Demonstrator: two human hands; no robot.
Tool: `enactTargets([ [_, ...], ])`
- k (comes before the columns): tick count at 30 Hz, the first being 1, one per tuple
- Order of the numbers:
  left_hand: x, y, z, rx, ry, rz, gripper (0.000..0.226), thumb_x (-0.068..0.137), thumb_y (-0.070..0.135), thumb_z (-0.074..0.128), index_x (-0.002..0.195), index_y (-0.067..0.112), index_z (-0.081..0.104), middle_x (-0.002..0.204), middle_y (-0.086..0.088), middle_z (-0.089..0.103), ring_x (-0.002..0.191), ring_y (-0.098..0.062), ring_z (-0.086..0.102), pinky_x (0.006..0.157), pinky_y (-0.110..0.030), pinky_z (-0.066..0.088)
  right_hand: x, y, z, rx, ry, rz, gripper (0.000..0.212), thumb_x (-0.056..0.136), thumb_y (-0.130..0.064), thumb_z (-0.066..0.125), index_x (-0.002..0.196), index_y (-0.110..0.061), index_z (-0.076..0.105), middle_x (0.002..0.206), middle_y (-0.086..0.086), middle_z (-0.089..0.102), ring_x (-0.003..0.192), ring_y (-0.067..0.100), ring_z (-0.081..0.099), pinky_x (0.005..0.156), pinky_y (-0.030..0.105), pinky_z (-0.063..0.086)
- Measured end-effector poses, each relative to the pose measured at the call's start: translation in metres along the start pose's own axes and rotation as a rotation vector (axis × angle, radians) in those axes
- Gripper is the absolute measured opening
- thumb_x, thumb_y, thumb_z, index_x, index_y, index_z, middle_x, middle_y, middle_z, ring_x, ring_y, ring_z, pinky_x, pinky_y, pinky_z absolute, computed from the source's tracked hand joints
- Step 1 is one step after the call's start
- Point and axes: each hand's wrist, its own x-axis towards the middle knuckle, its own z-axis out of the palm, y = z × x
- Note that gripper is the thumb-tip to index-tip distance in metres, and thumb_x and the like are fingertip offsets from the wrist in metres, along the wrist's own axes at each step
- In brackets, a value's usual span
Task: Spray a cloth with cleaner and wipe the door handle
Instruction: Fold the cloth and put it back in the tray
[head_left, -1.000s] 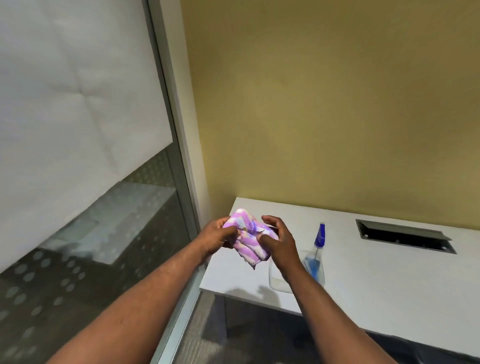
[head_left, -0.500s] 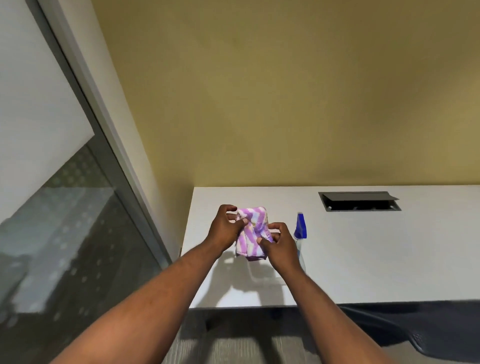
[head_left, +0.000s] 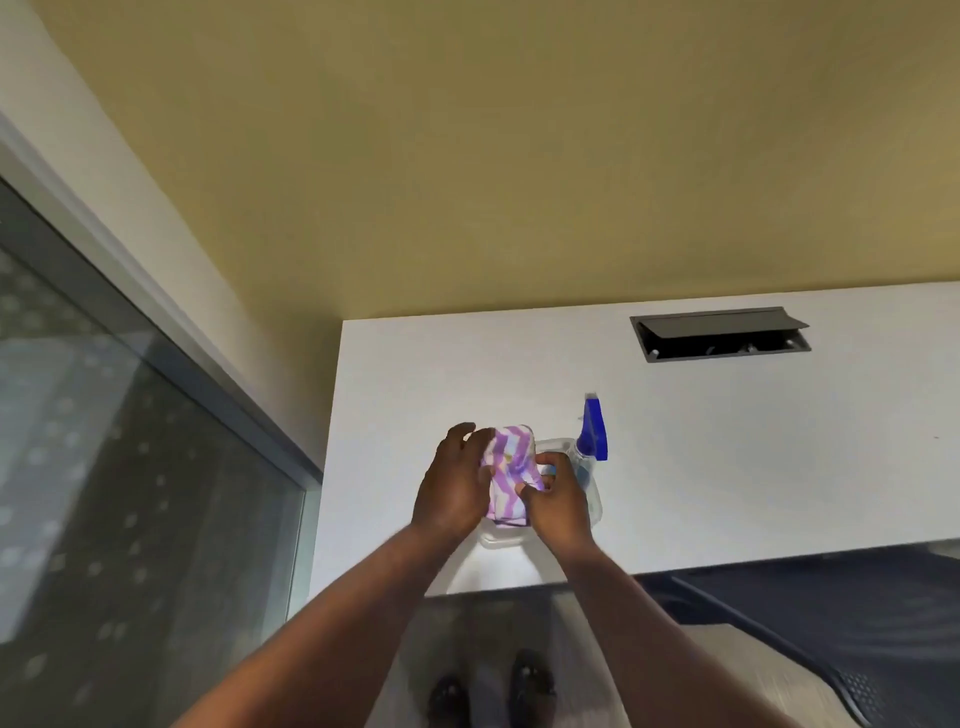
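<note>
A folded purple-and-white striped cloth (head_left: 508, 467) is held between both hands, just above a clear plastic tray (head_left: 563, 446) on the white desk (head_left: 727, 467). My left hand (head_left: 454, 483) grips the cloth's left side and my right hand (head_left: 558, 501) pinches its right lower edge. A spray bottle with a blue trigger head (head_left: 594, 428) stands in the tray's far right corner, right behind my right hand. No door handle is in view.
A glass partition with a metal frame (head_left: 156, 353) runs along the left of the desk. A dark open cable hatch (head_left: 719, 340) is set into the desk at the back right. A dark chair (head_left: 831, 623) sits at lower right. My shoes (head_left: 488, 696) show below the desk edge.
The view has swung from the glass partition down toward the desk. Both hands have carried the cloth down and over the tray, folding it tighter.
</note>
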Motion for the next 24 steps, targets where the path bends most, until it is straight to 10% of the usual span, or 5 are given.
enactTargets([
  [5, 0.006, -0.021, 0.033, 0.279, -0.092, 0.225, 0.048, 0.095, 0.029, 0.069, 0.139, 0.011, 0.062, 0.153, -0.015, 0.053, 0.14, -0.033, 0.053, 0.117, -0.042, 0.041, 0.021, 0.019, 0.014, -0.116, 0.028, 0.006, 0.043, 0.095, -0.022, 0.074, 0.131, -0.011, 0.053, 0.116, 0.001, 0.062, 0.103, 0.016, 0.062, 0.096, 0.033, 0.057],
  [13, 0.021, -0.036, 0.061, 0.355, -0.204, 0.233, 0.039, 0.092, 0.025, 0.046, 0.127, 0.02, 0.062, 0.13, 0.001, 0.059, 0.122, -0.022, 0.056, 0.11, -0.032, 0.042, 0.045, 0.037, 0.026, -0.213, -0.086, 0.011, 0.016, 0.101, -0.027, 0.065, 0.101, -0.014, 0.054, 0.09, -0.001, 0.065, 0.077, 0.007, 0.061, 0.061, 0.011, 0.04],
  [24, 0.029, -0.037, 0.08, 0.621, -0.439, 0.223, 0.05, 0.106, 0.027, 0.041, 0.15, 0.005, 0.048, 0.156, -0.017, 0.049, 0.147, -0.033, 0.042, 0.124, -0.042, 0.025, 0.059, 0.061, 0.039, -0.376, -0.162, 0.045, 0.014, 0.1, -0.023, 0.063, 0.088, -0.018, 0.058, 0.078, -0.005, 0.061, 0.072, 0.013, 0.061, 0.056, 0.014, 0.036],
])
